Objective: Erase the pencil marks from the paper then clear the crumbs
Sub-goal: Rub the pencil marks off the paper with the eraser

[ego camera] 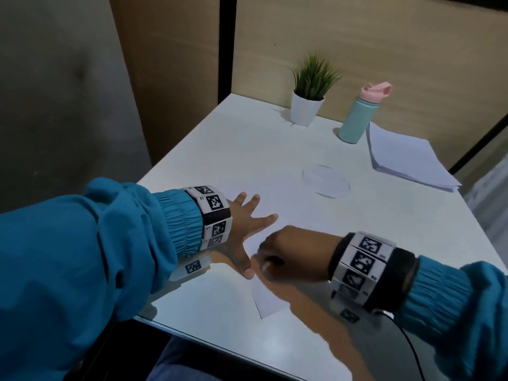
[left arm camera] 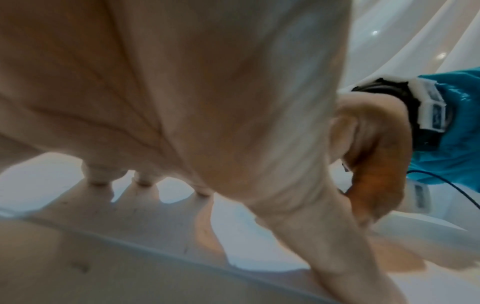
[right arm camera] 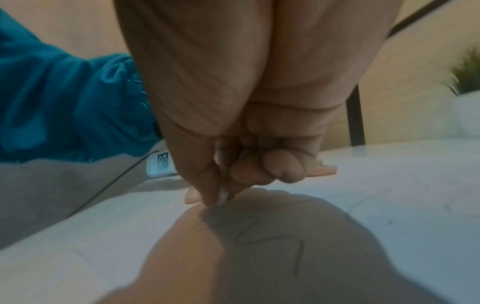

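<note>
A white sheet of paper (ego camera: 270, 299) lies on the white table (ego camera: 275, 149) near its front edge. My left hand (ego camera: 244, 229) rests flat on the sheet with fingers spread, holding it down. My right hand (ego camera: 277, 259) sits just right of the left thumb, fingers curled, pinching a small white eraser (right arm camera: 223, 197) whose tip touches the paper. In the right wrist view a wavy pencil line (right arm camera: 272, 238) runs across the sheet just in front of the eraser, under the hand's shadow. The head view hides the eraser behind my knuckles.
At the back of the table stand a potted plant (ego camera: 308, 103) and a teal bottle with a pink lid (ego camera: 358, 116). A stack of papers (ego camera: 406, 160) lies at the back right. A clear round lid (ego camera: 325, 180) sits mid-table. A cable (ego camera: 409, 345) trails from my right wrist.
</note>
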Demonstrator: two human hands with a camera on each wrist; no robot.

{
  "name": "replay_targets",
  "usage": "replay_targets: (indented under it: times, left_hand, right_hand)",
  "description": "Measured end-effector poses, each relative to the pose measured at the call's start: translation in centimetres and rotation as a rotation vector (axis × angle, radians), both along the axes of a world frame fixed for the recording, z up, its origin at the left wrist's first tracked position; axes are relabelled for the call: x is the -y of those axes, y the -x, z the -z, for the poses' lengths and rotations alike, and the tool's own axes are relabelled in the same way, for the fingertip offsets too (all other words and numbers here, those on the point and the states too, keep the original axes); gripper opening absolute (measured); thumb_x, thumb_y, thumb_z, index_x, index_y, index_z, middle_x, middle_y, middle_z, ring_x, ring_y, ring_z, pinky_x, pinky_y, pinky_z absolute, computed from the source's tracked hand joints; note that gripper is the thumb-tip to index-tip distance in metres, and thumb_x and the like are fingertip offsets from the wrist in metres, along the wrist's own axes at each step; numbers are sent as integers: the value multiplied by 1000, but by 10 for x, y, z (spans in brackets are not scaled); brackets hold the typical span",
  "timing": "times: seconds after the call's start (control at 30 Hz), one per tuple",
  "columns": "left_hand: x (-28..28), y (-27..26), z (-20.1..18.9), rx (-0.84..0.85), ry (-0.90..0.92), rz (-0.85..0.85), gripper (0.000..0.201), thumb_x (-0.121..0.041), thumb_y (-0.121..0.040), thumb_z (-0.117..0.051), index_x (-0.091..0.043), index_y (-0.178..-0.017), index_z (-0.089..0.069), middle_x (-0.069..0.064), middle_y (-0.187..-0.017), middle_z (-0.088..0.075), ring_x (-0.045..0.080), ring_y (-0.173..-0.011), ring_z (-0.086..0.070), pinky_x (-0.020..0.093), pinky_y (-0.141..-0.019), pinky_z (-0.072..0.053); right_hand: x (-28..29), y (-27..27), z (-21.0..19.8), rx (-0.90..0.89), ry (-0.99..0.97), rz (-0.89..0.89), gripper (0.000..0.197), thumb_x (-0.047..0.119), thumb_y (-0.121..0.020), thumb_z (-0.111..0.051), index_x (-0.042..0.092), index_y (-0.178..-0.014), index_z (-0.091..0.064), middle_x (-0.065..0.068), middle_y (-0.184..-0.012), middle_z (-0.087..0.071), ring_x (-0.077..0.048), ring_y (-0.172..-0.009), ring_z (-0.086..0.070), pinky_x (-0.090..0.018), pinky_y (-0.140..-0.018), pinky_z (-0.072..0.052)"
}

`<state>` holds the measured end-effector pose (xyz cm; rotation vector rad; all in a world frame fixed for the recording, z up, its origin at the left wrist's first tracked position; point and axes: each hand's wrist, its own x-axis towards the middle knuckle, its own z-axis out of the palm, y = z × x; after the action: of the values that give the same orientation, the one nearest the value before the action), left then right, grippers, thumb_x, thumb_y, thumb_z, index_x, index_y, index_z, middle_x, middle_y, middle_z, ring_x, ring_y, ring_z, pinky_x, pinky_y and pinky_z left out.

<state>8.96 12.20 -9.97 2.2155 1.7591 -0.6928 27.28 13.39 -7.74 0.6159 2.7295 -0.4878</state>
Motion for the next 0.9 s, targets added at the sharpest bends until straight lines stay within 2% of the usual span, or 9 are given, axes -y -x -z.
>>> replay_targets:
  times: [0.07,0.17,0.23,0.33,0.5,0.67,0.77,0.83,0.9]
  left_hand:
    - [0,0,-1,-5,8,-4,137,-95,-48,-58,-48,-146,27,10,-162,25,39,-149,17,71,-107,-19]
    - [0,0,-2,-8,7,-2,137,-96,-49,-56,-48,-146,27,9,-162,27,39,-149,17,72,-107,-19]
    - [0,0,-2,-9,7,-3,137,-96,-48,-57,-48,-146,27,9,-162,26,39,-149,16,71,-107,-20]
    - [0,0,-2,-9,17,4,138,-97,-46,-56,-49,-145,28,9,-162,25,39,-149,16,71,-107,-18]
    - [-1,-1,-2,-20,18,-11,138,-97,-45,-56,-50,-144,29,7,-162,26,39,-149,16,72,-107,-19]
    - [2,-2,-8,3,33,-9,136,-91,-53,-62,-47,-147,25,9,-162,27,38,-149,17,71,-109,-14]
    - [3,-1,-5,1,11,-7,137,-93,-50,-60,-48,-147,25,9,-162,25,39,-149,15,72,-107,-16]
    - [1,0,-3,-6,4,-8,138,-96,-46,-57,-49,-146,26,8,-162,25,39,-149,15,73,-107,-17]
    - [1,0,-2,-12,12,-15,138,-95,-44,-58,-51,-144,27,7,-162,26,37,-149,16,73,-106,-17]
  right_hand:
    - [-19,0,-5,34,-46,44,24,30,-85,-45,19,-80,-65,4,-78,-68,-17,-74,-62,-30,-73,-51]
    - [-61,-5,-11,52,-214,200,22,28,-88,-48,17,-89,-67,4,-85,-68,-17,-82,-61,-26,-70,-43]
    - [-50,-4,-7,20,-194,137,22,27,-88,-46,16,-85,-65,2,-83,-69,-18,-79,-62,-28,-71,-46]
    - [-12,-1,-1,24,-38,-27,21,27,-87,-43,19,-74,-58,2,-73,-64,-18,-69,-58,-32,-70,-50]
    - [-61,-9,-6,-37,-166,187,19,30,-84,-46,26,-68,-54,6,-75,-65,-11,-69,-57,-31,-70,-47]
    - [-7,-10,3,-13,-18,-56,25,32,-82,-38,18,-71,-55,2,-71,-59,-18,-66,-55,-34,-66,-49]
    - [-41,-11,-7,-6,-124,87,37,43,-77,-32,20,-76,-61,5,-76,-65,-14,-73,-60,-35,-74,-53]
    - [-58,-16,-7,-24,-153,171,26,36,-81,-41,21,-76,-61,5,-77,-66,-13,-74,-60,-36,-76,-53]
    - [-38,-13,-4,-22,-128,95,24,33,-81,-40,19,-72,-58,4,-74,-63,-15,-71,-58,-35,-72,-52]
